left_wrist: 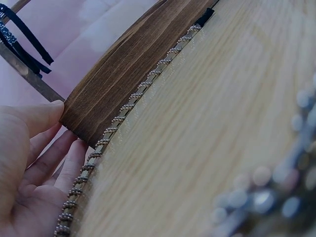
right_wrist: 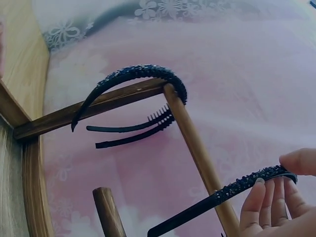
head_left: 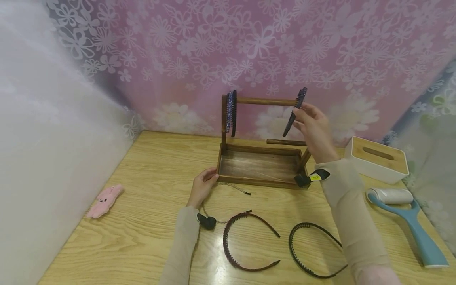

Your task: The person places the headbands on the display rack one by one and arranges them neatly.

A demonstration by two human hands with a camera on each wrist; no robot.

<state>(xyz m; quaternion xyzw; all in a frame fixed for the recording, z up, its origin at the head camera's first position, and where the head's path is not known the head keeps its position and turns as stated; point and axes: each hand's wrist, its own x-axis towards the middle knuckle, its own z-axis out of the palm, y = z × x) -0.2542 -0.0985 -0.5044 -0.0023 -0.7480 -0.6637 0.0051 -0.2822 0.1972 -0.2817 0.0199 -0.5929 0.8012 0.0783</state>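
My right hand [head_left: 315,128] pinches a dark glittery headband [right_wrist: 232,195] between thumb and fingers, by the top bar of a wooden rack [head_left: 261,183]. In the right wrist view the headband passes over the bar, but I cannot tell whether they touch. My left hand [head_left: 203,186] grips the front left corner of the rack's tray, thumb on top in the left wrist view. Two headbands [right_wrist: 143,71], one with blue glitter, hang at the bar's left end. A beaded headband [left_wrist: 131,104] lies on the table before the tray, partly hidden by the left hand.
A brown toothed headband [head_left: 228,241] and a black one [head_left: 295,253] lie at the front, the black one partly behind my right sleeve. To the right are a tissue box [head_left: 377,170] and a blue-handled lint roller [head_left: 417,225]. A pink plush piece [head_left: 105,201] lies left.
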